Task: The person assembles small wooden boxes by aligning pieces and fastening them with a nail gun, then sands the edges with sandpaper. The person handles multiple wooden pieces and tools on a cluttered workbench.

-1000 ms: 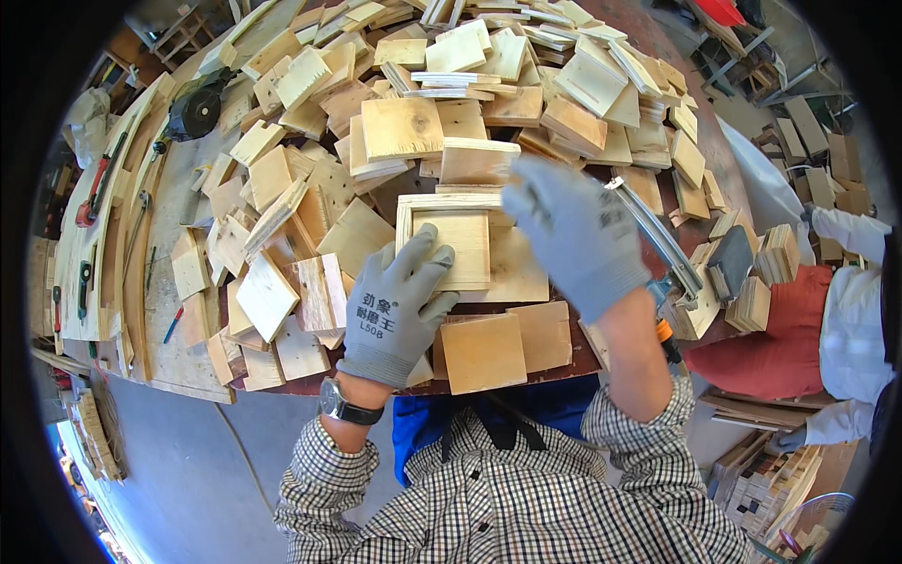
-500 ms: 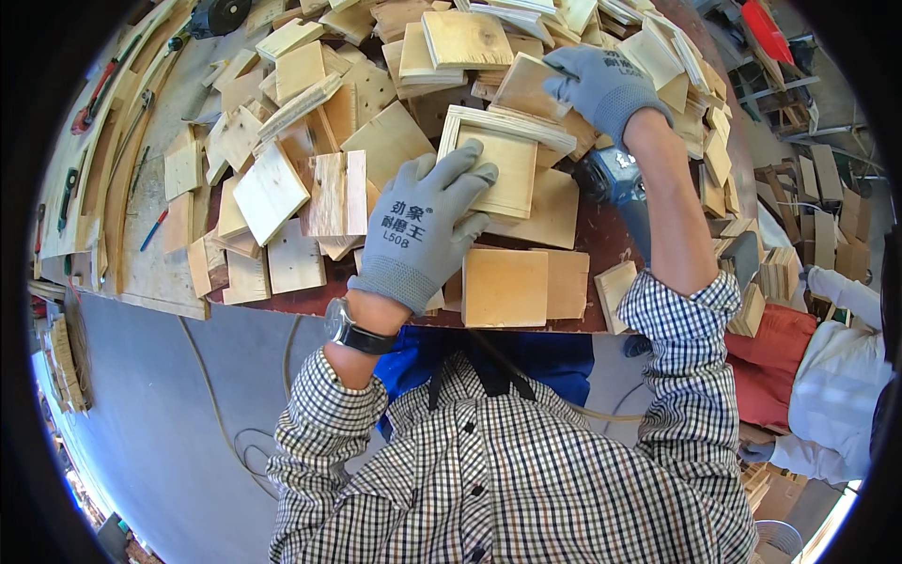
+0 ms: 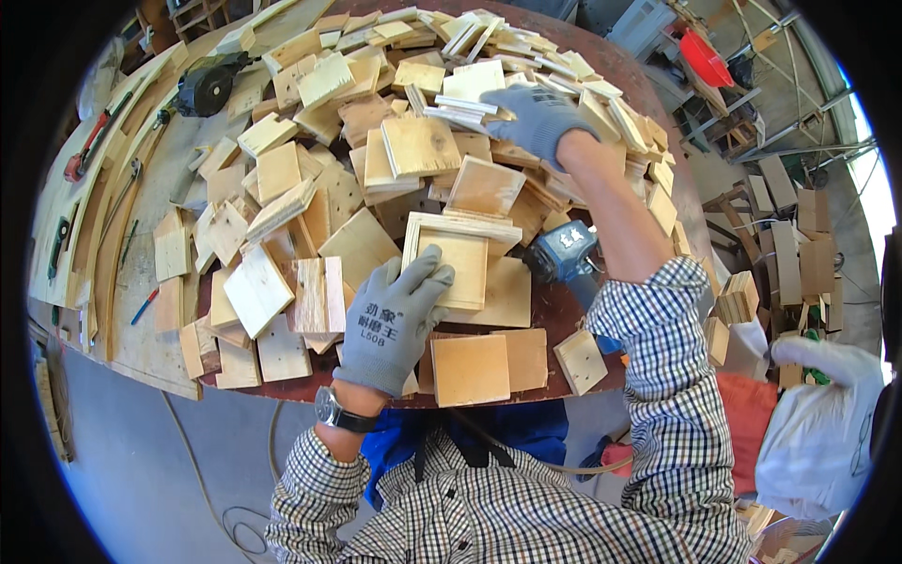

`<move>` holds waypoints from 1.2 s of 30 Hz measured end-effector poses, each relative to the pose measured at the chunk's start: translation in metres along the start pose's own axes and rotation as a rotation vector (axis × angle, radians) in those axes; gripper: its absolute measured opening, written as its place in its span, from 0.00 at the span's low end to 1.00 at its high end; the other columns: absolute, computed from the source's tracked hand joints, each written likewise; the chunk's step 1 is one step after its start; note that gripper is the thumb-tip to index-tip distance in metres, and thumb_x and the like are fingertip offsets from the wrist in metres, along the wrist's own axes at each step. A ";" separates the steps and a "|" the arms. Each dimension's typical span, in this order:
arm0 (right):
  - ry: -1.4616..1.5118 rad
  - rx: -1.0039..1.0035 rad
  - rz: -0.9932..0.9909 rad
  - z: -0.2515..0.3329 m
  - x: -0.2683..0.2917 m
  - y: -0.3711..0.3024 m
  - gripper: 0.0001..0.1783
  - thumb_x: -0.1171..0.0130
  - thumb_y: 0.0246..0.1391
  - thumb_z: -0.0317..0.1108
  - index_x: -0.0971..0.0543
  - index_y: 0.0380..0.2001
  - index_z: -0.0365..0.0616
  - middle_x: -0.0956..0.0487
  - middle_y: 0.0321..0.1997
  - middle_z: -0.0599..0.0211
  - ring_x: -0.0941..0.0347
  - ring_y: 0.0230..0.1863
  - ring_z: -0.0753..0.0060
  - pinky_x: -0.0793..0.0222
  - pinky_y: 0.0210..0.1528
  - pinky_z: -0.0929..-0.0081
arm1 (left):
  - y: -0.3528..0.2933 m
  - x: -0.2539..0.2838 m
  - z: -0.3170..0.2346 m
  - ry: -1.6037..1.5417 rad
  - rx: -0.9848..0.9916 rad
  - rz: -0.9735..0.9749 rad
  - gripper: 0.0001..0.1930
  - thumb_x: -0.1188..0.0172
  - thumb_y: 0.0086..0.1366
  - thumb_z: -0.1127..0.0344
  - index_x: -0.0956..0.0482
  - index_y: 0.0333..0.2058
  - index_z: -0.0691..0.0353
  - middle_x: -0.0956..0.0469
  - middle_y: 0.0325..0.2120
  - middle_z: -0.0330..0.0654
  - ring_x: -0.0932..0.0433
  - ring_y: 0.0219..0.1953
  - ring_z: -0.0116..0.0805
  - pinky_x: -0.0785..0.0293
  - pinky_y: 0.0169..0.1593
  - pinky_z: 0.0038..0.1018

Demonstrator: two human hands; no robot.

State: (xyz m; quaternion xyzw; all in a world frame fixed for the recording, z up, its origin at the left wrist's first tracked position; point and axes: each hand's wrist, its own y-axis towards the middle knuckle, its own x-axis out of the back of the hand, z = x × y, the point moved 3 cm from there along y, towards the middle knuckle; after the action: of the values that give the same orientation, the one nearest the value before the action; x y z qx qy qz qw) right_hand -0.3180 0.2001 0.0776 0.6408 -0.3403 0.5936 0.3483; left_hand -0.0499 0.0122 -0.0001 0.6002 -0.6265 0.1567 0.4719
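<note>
My gloved left hand (image 3: 393, 324) is closed over the left side of a small square wooden box (image 3: 462, 273), its fingers curled over the rim and onto the inner panel. The box has raised strips along its edges and lies on a flat board (image 3: 503, 293) near the front of the pile. Farther off on the right, my gloved right hand (image 3: 537, 120) reaches over the heap of wooden pieces (image 3: 427, 148). Its fingers are apart beside some thin pale-edged boards (image 3: 460, 115); the far fingers are partly hidden. A blue power tool (image 3: 564, 252) lies beneath my right forearm.
Loose square blocks (image 3: 470, 368) lie along the red table's front edge. A black-and-grey power tool (image 3: 209, 86), long strips (image 3: 122, 179) and a blue pen (image 3: 145, 307) are at left. At right are a person's white-sleeved arm (image 3: 817, 404) and a red bowl (image 3: 705, 58).
The view has tilted, showing more of the heap's far side. My right hand has reached farther across the heap and leftward. My left hand stays on the box.
</note>
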 end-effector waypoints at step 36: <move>1.056 -0.503 -0.729 0.078 -0.039 -0.282 0.20 0.30 0.63 0.38 0.19 0.54 0.39 0.16 0.33 0.72 0.19 0.33 0.85 0.23 0.33 0.83 | -0.005 -0.004 0.012 0.401 -0.297 -0.046 0.21 0.48 0.82 0.58 0.23 0.64 0.65 0.19 0.61 0.53 0.19 0.62 0.56 0.21 0.62 0.42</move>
State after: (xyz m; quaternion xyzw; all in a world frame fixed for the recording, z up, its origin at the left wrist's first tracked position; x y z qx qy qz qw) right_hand -0.0400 0.2827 0.0222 0.2391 -0.0153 0.5741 0.7829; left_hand -0.0508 0.0044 -0.0106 0.4952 -0.5226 0.1679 0.6734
